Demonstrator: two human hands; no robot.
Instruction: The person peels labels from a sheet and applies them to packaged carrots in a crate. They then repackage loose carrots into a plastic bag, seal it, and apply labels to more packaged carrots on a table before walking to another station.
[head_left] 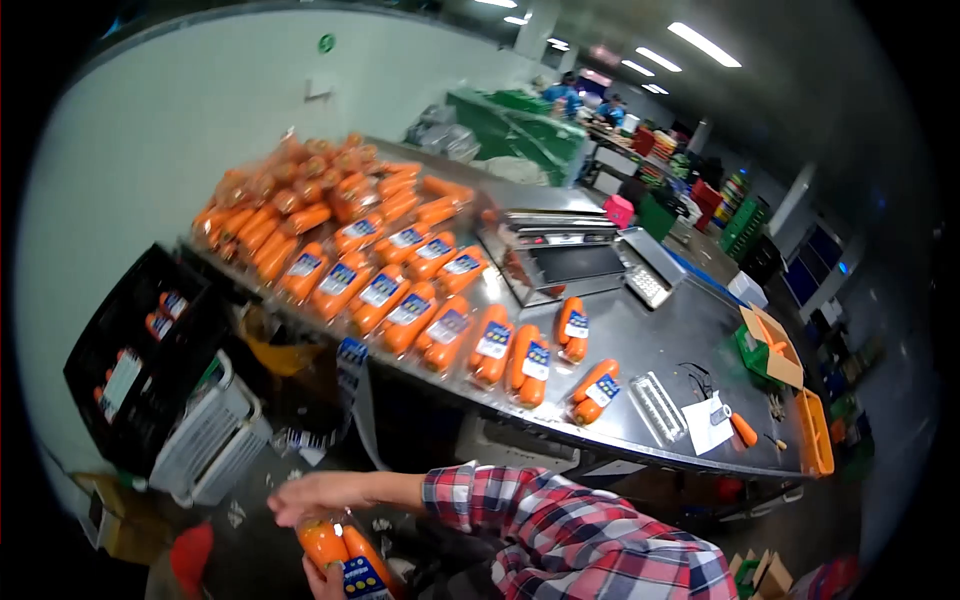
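Observation:
My left hand (pixel 322 582) shows at the bottom edge, its fingers closed round the side of a clear-wrapped carrot pack (pixel 325 545) with a blue label. Just above the pack's upper end is my right hand (pixel 322 494), its fingers stretched out to the left; whether it touches the wrap is unclear. Labelled carrot packs (pixel 380 290) lie in rows on the steel table (pixel 660 345), in front of a heap of wrapped carrots (pixel 290 185) without visible labels. Two packs (pixel 597 391) (pixel 573 330) lie apart from the rows.
Behind the rows stands a wrapping machine or scale (pixel 575 265). A black crate (pixel 135 350) with packs and a white basket (pixel 215 440) are at left. A label strip (pixel 355 385) hangs off the table edge. Paper (pixel 708 425), a loose carrot (pixel 743 430) and an orange basket (pixel 815 430) are at right.

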